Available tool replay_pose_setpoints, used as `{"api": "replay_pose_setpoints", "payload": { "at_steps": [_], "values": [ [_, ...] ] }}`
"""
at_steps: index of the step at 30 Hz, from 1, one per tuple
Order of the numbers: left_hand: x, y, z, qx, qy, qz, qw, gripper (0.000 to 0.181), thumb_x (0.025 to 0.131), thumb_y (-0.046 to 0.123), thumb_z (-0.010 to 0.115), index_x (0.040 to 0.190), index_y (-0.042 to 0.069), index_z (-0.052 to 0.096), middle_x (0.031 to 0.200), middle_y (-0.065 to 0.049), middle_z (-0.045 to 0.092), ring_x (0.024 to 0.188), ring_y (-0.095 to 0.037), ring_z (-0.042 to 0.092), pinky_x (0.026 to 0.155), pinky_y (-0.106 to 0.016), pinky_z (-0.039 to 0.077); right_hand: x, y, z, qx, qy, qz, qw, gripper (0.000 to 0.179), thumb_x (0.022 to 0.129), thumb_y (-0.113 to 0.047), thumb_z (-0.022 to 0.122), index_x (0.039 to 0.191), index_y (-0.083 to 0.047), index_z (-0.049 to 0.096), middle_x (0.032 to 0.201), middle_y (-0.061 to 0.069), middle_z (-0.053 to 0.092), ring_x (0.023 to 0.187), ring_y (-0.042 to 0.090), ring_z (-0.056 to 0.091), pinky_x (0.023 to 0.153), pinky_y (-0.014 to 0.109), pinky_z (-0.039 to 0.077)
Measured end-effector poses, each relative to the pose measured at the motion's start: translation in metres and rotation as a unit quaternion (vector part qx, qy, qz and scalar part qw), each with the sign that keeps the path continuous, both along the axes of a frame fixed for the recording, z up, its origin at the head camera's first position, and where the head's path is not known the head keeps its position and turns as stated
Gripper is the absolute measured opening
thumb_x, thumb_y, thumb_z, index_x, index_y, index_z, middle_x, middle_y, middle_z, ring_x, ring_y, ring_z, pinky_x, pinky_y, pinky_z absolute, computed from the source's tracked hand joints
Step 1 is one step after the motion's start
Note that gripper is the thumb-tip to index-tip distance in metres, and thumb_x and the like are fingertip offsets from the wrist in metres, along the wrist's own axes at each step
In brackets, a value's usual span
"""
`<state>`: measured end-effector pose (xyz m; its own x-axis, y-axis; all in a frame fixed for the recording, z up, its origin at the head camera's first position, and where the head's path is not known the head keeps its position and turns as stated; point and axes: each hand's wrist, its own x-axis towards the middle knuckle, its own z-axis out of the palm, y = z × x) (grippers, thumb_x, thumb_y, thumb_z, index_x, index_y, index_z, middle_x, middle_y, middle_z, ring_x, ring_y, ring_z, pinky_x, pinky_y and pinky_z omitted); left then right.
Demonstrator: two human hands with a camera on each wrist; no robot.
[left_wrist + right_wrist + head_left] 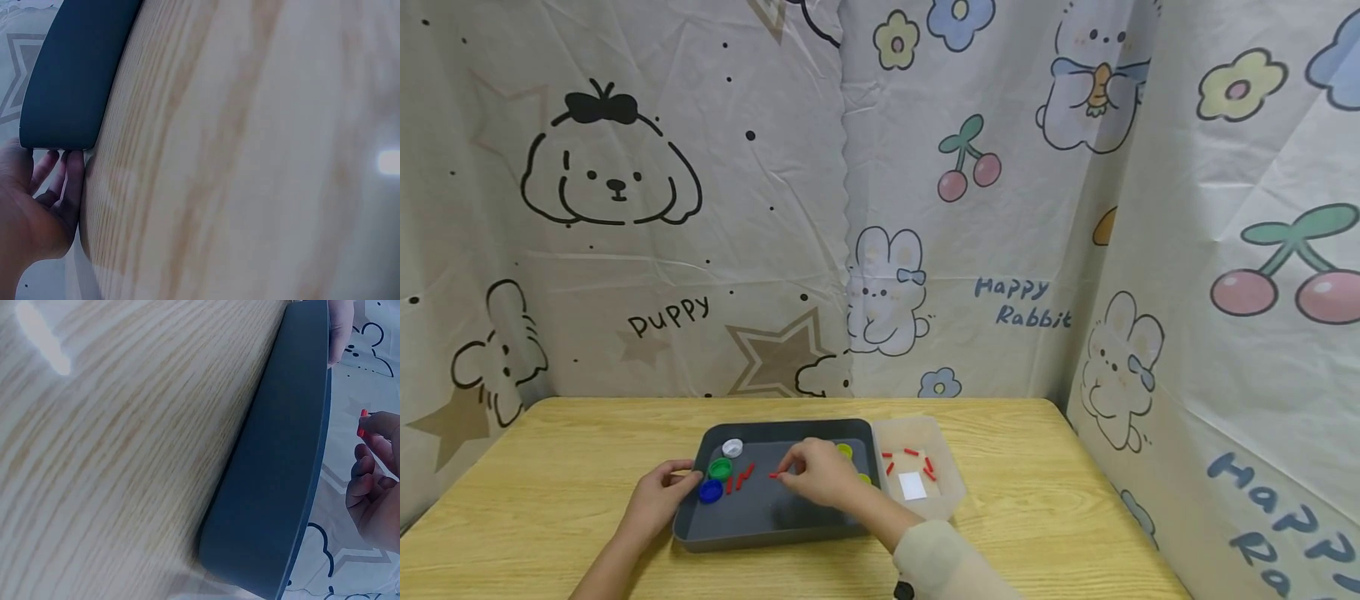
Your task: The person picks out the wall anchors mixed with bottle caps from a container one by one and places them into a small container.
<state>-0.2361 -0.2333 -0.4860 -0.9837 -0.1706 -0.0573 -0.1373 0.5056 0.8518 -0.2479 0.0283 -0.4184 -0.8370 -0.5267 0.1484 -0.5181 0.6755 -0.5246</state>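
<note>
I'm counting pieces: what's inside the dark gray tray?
The tray holds a white cap, a green cap, a blue cap, red sticks near them, and yellow caps partly covered by the right hand, which pinches another red stick. What that hand hides cannot be seen.

A sitting white rabbit (887, 300) with a blue bow is printed on the fabric backdrop (842, 212). Left of this rabbit, a wavy-edged join divides the dog print from the rabbit print. Further left and higher is a puppy head (613, 171) wearing a black bow, with "Puppy" lettering (668, 317) underneath; a brown star (778, 358) lies to the rabbit's lower left. Above it and to its right hang paired pink cherries (972, 153), and higher still on that side a rabbit with a carrot (1093, 87). Blue "Happy Rabbit" lettering (1024, 302) stands to its right, a blue flower (940, 383) to its lower right. Below it spreads the yellowish wood-grain table (1022, 492).
</note>
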Motion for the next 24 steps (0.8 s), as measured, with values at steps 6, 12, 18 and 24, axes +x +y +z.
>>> {"api": "replay_pose_setpoints", "payload": {
  "at_steps": [6,12,18,24],
  "values": [
    [0.000,0.001,0.000,0.000,0.002,0.000,1.0000,0.048,0.092,0.028,0.058,0.124,-0.007,0.051,0.107,-0.026,0.061,0.086,-0.016,0.060,0.068,-0.025,0.045,0.000,0.005,0.005,-0.003,0.003,0.001,1.0000,0.009,0.085,-0.025,0.067,0.091,-0.020,0.072,0.072,-0.009,0.050,0.057,0.001,0.041,0.048,0.018,0.034],
    [0.000,0.002,0.001,0.001,0.002,0.001,1.0000,0.048,0.092,0.028,0.058,0.124,-0.007,0.051,0.107,-0.025,0.062,0.087,-0.017,0.060,0.068,-0.025,0.045,0.002,0.010,0.011,-0.002,0.012,0.003,0.9999,0.010,0.085,-0.024,0.067,0.091,-0.019,0.072,0.072,-0.009,0.051,0.058,0.001,0.041,0.051,0.017,0.034],
    [0.000,0.002,0.001,-0.003,0.000,-0.001,1.0000,0.050,0.092,0.031,0.057,0.125,-0.006,0.051,0.109,-0.026,0.060,0.092,-0.023,0.060,0.068,-0.025,0.045,0.002,0.017,0.014,-0.002,0.009,0.002,1.0000,0.009,0.086,-0.026,0.067,0.091,-0.021,0.072,0.074,-0.010,0.052,0.060,0.000,0.042,0.053,0.017,0.036],
    [0.000,0.001,0.001,-0.009,0.000,0.002,1.0000,0.050,0.092,0.031,0.057,0.125,-0.006,0.051,0.108,-0.023,0.062,0.090,-0.020,0.060,0.068,-0.025,0.044,0.002,0.026,0.018,-0.011,0.005,0.002,0.9999,0.010,0.087,-0.026,0.065,0.092,-0.020,0.071,0.075,-0.009,0.052,0.059,0.002,0.042,0.052,0.017,0.036]
  ]
}}
